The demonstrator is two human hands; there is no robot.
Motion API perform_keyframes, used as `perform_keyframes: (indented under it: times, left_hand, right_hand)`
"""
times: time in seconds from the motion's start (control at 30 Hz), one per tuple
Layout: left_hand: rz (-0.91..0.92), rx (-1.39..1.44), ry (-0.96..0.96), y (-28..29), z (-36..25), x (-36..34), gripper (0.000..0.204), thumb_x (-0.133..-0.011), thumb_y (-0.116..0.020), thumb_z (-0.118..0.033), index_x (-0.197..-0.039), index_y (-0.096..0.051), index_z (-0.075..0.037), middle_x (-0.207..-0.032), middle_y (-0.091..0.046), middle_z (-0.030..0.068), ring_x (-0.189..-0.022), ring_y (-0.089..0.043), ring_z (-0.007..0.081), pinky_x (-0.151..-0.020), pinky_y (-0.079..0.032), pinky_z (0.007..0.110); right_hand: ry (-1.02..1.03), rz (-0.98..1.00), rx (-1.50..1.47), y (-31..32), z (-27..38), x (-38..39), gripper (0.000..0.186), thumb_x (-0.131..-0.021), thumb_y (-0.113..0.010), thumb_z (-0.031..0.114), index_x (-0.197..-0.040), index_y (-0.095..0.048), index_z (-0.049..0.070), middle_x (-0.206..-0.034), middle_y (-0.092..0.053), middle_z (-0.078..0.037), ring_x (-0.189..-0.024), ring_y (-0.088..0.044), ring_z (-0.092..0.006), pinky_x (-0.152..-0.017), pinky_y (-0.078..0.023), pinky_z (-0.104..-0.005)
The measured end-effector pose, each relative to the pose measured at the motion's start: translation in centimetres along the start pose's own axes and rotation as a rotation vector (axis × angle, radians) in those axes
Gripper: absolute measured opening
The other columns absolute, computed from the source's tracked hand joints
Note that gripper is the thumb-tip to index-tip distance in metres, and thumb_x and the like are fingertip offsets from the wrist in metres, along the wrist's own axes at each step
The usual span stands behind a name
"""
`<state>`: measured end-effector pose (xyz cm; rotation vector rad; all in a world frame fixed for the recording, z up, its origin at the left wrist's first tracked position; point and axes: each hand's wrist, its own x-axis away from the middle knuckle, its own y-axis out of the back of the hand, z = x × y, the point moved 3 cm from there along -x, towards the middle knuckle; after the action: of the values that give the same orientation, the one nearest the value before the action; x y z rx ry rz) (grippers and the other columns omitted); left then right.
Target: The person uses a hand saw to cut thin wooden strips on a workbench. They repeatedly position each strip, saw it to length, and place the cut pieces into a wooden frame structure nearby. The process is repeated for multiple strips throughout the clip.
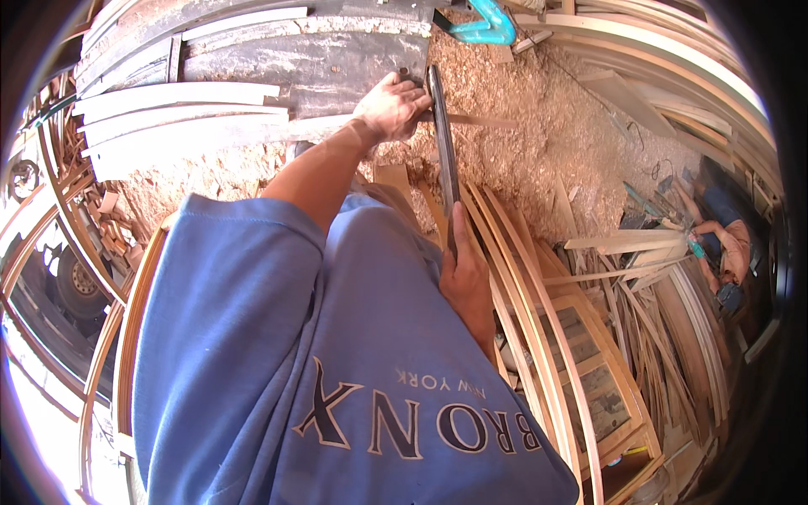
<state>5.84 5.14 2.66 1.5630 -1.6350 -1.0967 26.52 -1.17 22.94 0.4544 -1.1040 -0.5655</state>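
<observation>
My left hand [394, 108] is closed at the right end of the dark workbench [337, 63], its fingers curled over a thin wooden strip [484, 122]. The strip sticks out past the bench end, over the sawdust. Close beside those fingers is the far end of a long, narrow, dark bar-like tool [441, 130], which crosses the strip. My right hand [467, 273] grips the near end of this tool in front of my body, index finger stretched along it. Seen nearly edge-on, the tool does not show its exact kind.
Pale boards [185, 118] lie along the bench. A turquoise tool [484, 25] is beyond its end. Sawdust [539, 126] covers the ground. Long wooden strips [513, 295] and a framed wooden panel [593, 370] stand at my right. Farther right, another person [732, 244] works among wood pieces.
</observation>
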Motion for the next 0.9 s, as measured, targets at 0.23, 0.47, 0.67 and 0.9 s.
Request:
perform_keyframes:
  times: [0.23,0.47,0.67,0.9]
  left_hand:
    - [0.081,0.012,0.031,-0.6,0.0,0.0,0.020,-0.086,-0.061,-0.023,-0.101,-0.056,-0.011,-0.096,-0.065,0.0018,-0.103,-0.060,0.0204,-0.092,-0.039,0.041]
    - [0.154,-0.139,-0.002,-1.7,0.4,0.2,0.022,-0.094,-0.055,-0.029,-0.110,-0.059,-0.015,-0.110,-0.068,0.0006,-0.112,-0.059,0.0193,-0.097,-0.037,0.041]
    - [0.036,-0.047,-0.024,-0.9,0.1,0.3,0.019,-0.089,-0.060,-0.025,-0.105,-0.057,-0.015,-0.108,-0.068,0.0004,-0.107,-0.059,0.0172,-0.094,-0.038,0.039]
    - [-0.069,-0.103,-0.031,-0.9,0.1,0.3,0.025,-0.078,-0.063,-0.021,-0.098,-0.054,-0.011,-0.095,-0.067,0.0013,-0.098,-0.060,0.0219,-0.087,-0.039,0.042]
  right_hand:
    - [-0.035,-0.006,0.078,0.4,0.6,0.9,0.067,-0.096,-0.047,0.008,-0.156,-0.022,0.023,-0.092,-0.059,-0.026,-0.086,-0.061,-0.0422,-0.076,-0.048,-0.0507]
    - [-0.175,0.056,-0.047,1.4,1.4,2.0,0.068,-0.094,-0.049,0.005,-0.156,-0.024,0.021,-0.110,-0.061,-0.027,-0.099,-0.061,-0.0448,-0.087,-0.047,-0.0515]
    - [-0.119,0.021,-0.054,1.3,1.7,0.4,0.065,-0.094,-0.047,0.005,-0.154,-0.028,0.019,-0.121,-0.058,-0.030,-0.111,-0.058,-0.0468,-0.091,-0.047,-0.0512]
    - [-0.017,-0.020,0.045,1.3,1.7,1.5,0.063,-0.095,-0.045,0.009,-0.155,-0.026,0.019,-0.115,-0.061,-0.030,-0.102,-0.061,-0.0470,-0.088,-0.048,-0.0522]
